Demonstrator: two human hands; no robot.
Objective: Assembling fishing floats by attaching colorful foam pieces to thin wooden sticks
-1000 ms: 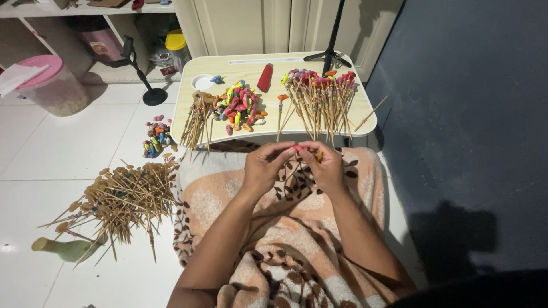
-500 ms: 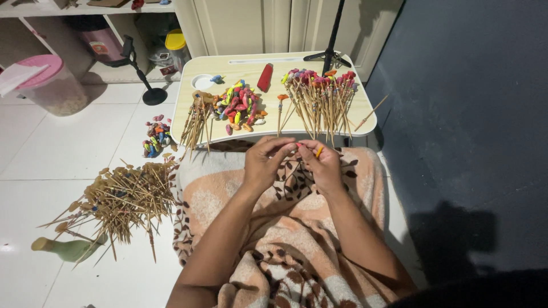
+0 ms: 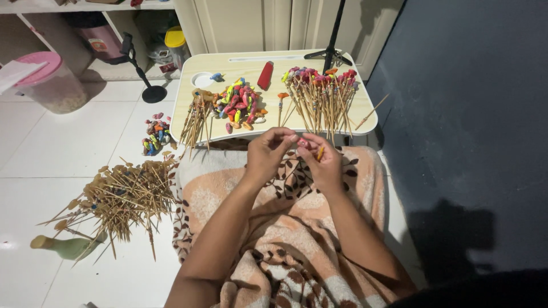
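Note:
My left hand [image 3: 269,153] and my right hand [image 3: 323,163] meet over my lap, just below the front edge of the small pale table [image 3: 365,114]. Between their fingertips they pinch a small pink balloon [image 3: 303,142], and an orange piece [image 3: 320,153] sticks out of my right hand. On the table lie a heap of coloured balloons [image 3: 242,106], a bundle of bare wooden sticks [image 3: 196,117] to its left and a bunch of sticks with balloons tied on top [image 3: 322,94] to its right. A red pump-like object [image 3: 265,76] lies behind the heap.
A patterned peach blanket [image 3: 297,239] covers my legs. On the white floor at left lie a big pile of sticks [image 3: 123,197], a green bottle [image 3: 65,247] and a small cluster of balloons [image 3: 156,134]. A pink-lidded tub [image 3: 48,80] and a black stand [image 3: 149,88] are behind.
Both hands have dropped slightly from the table edge toward my lap, still working the small balloon between the fingertips. Nothing else has moved.

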